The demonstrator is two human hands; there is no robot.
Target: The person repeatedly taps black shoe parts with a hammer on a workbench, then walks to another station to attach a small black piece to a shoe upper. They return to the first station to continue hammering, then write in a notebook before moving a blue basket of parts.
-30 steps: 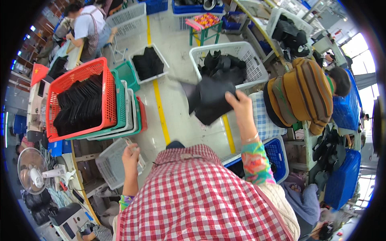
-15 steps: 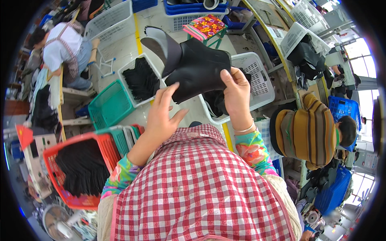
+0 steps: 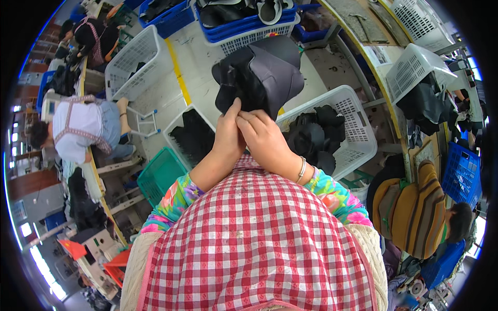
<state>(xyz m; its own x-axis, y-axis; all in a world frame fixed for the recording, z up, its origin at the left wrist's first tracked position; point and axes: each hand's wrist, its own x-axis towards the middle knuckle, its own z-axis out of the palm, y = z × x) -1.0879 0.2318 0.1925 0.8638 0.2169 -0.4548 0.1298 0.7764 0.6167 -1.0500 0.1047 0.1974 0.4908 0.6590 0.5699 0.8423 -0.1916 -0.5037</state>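
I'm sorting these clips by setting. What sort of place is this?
Probably a factory workshop, perhaps for footwear: the hands hold a dark shaped piece, a white basket to their right holds more black pieces, and there are co-workers on both sides.

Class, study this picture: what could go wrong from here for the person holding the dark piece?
The left hand and right hand hold the dark piece by its near edge, so it might slip. If dropped, it could land among other pieces in the nearby white basket. The bracelet might snag it.
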